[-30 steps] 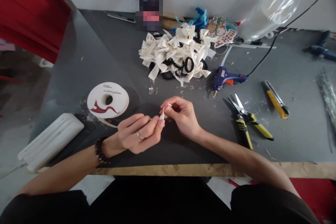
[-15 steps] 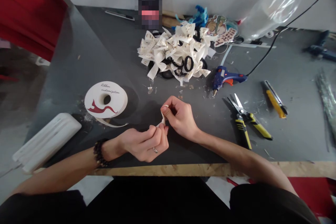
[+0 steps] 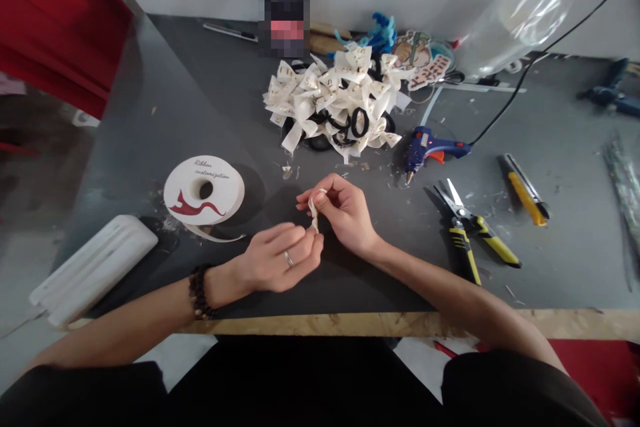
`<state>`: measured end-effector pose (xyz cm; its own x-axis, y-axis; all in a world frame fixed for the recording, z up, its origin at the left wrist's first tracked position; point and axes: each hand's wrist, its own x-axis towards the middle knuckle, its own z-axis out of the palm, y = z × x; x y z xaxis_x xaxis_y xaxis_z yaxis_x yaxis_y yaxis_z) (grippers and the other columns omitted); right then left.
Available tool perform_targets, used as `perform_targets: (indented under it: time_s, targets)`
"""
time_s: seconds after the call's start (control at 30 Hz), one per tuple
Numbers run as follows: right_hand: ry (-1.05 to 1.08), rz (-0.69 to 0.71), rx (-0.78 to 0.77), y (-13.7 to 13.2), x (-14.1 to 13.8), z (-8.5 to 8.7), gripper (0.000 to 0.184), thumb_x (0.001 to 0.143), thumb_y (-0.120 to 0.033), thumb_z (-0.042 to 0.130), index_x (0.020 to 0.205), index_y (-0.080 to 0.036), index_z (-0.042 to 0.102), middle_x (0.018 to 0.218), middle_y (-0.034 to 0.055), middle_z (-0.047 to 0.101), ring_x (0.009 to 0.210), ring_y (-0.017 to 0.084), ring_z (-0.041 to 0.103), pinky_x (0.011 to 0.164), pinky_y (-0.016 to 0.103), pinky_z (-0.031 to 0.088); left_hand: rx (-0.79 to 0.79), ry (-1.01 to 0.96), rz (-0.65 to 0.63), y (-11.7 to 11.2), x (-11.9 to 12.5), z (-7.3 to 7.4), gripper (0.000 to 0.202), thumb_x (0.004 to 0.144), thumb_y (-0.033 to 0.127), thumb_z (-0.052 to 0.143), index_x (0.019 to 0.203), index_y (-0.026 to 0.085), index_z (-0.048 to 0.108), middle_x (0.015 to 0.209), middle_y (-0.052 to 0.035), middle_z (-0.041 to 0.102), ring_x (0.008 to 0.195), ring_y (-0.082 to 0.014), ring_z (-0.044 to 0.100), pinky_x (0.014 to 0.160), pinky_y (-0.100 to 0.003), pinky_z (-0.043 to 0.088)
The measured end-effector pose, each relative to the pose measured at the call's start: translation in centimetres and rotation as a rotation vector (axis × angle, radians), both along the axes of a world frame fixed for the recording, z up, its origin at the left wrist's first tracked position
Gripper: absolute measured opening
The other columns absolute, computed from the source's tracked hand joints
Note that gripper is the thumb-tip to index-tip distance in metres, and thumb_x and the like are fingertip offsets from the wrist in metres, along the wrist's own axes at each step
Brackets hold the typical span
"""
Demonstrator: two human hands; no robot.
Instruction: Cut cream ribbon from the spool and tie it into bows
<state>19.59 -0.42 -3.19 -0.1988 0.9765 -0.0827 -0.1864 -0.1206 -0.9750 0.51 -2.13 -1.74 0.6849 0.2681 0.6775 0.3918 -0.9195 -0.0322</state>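
Note:
Between my two hands is a short piece of cream ribbon (image 3: pixel 313 207), twisted and bunched. My right hand (image 3: pixel 349 214) pinches its upper end between thumb and forefinger. At the lower end, my left hand (image 3: pixel 281 256) is closed on the ribbon with its fingertips, a ring and a dark bead bracelet showing. Both hands are above the dark table near its front edge. To the left lies a ribbon spool (image 3: pixel 204 191) with a loose tail. Beyond the hands is a heap of cream ribbon bows (image 3: pixel 330 97) with black hair ties among them.
A blue glue gun (image 3: pixel 431 148) with a black cable lies right of the bows. Yellow-handled scissors (image 3: pixel 465 227) are spread open near my right forearm, with a yellow utility knife (image 3: pixel 525 188) beyond. A white device (image 3: pixel 95 270) sits at the left edge. Thread scraps litter the table.
My left hand has turned so its back faces up more. The right fingers have shifted slightly up, and more of the twisted ribbon shows between the hands.

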Motion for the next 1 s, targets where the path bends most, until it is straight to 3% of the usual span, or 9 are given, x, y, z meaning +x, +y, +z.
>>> perform_targets:
  time_s: [0.1,0.17,0.2,0.3,0.4,0.5,0.63,0.77,1.0]
  targets:
    - [0.098,0.05,0.086,0.0,0.6,-0.1,0.024,0.102,-0.047,0.07,0.094,-0.024,0.068,0.114,0.0063,0.081,0.103,0.021,0.078,0.094,0.04,0.063,-0.407,-0.314,-0.028,0.3,-0.1,-1.1,0.055,0.086,0.043,0.088,0.133,0.026,0.068,0.113,-0.0076,0.077,0.104,-0.0263,0.075,0.094,-0.043,0.067]
    - [0.119,0.054,0.122,0.1,1.0,-0.2,0.023,0.105,-0.046,0.065,0.096,-0.025,0.069,0.127,0.0057,0.078,0.114,0.023,0.075,0.102,0.043,0.06,-0.688,-0.47,-0.049,0.6,-0.2,-1.3,0.083,0.077,0.068,0.086,0.143,0.023,0.062,0.126,-0.0149,0.071,0.117,-0.0323,0.071,0.101,-0.049,0.064]
    - [0.11,0.058,0.141,0.1,1.3,-0.3,0.024,0.106,-0.047,0.063,0.096,-0.026,0.07,0.135,0.0055,0.075,0.12,0.024,0.073,0.104,0.045,0.06,-0.833,-0.532,-0.041,0.7,-0.2,-1.3,0.086,0.079,0.073,0.081,0.145,0.023,0.06,0.133,-0.0173,0.067,0.122,-0.0332,0.069,0.103,-0.05,0.063]
    - [0.016,0.091,0.254,0.3,1.7,-0.4,0.026,0.105,-0.048,0.064,0.092,-0.027,0.072,0.153,0.0037,0.064,0.139,0.029,0.062,0.113,0.05,0.054,-1.254,-0.663,-0.045,0.9,0.2,-0.9,0.061,0.097,0.058,0.071,0.146,0.025,0.057,0.141,-0.0168,0.063,0.121,-0.0276,0.07,0.099,-0.042,0.063]
    - [-0.071,0.135,0.376,0.5,1.8,-0.5,0.017,0.104,-0.042,0.068,0.099,-0.029,0.079,0.151,0.0033,0.063,0.146,0.028,0.055,0.122,0.05,0.047,-1.529,-0.675,-0.051,0.9,0.7,-0.4,0.042,0.096,0.043,0.078,0.13,0.023,0.064,0.112,-0.0091,0.076,0.095,-0.0192,0.076,0.08,-0.029,0.064]
    - [-0.09,0.11,0.371,0.4,1.6,-0.5,0.022,0.105,-0.044,0.066,0.118,-0.031,0.078,0.143,0.0062,0.066,0.131,0.025,0.065,0.111,0.045,0.056,-1.535,-0.692,0.114,0.8,0.9,-0.1,0.027,0.089,0.04,0.086,0.094,0.019,0.07,0.078,-0.0014,0.073,0.067,-0.0141,0.071,0.061,-0.024,0.057]
    - [-0.067,0.105,0.234,-0.3,1.0,-0.4,0.056,0.095,-0.056,0.076,0.143,-0.03,0.063,0.135,0.0091,0.071,0.11,0.023,0.074,0.09,0.037,0.065,-1.379,-0.778,0.273,0.9,0.5,-0.2,0.022,0.086,0.038,0.088,0.089,0.02,0.077,0.085,-0.0043,0.08,0.075,-0.0181,0.076,0.068,-0.03,0.062]
    - [-0.165,0.103,0.137,-0.9,0.3,-0.3,0.053,0.087,-0.044,0.088,0.134,-0.027,0.069,0.111,0.0046,0.081,0.095,0.021,0.08,0.088,0.037,0.066,-1.137,-0.745,0.386,1.3,0.2,-0.4,0.009,0.085,0.032,0.089,0.087,0.024,0.085,0.098,-0.0052,0.083,0.087,-0.02,0.078,0.076,-0.032,0.065]
    - [-0.216,0.101,0.115,-0.7,0.3,-0.5,0.028,0.088,-0.044,0.085,0.108,-0.025,0.079,0.096,0.0018,0.084,0.088,0.021,0.081,0.087,0.037,0.066,-1.193,-0.8,0.412,1.0,0.2,-0.5,0.014,0.079,0.03,0.093,0.087,0.022,0.084,0.082,-0.0033,0.082,0.074,-0.018,0.077,0.069,-0.029,0.066]
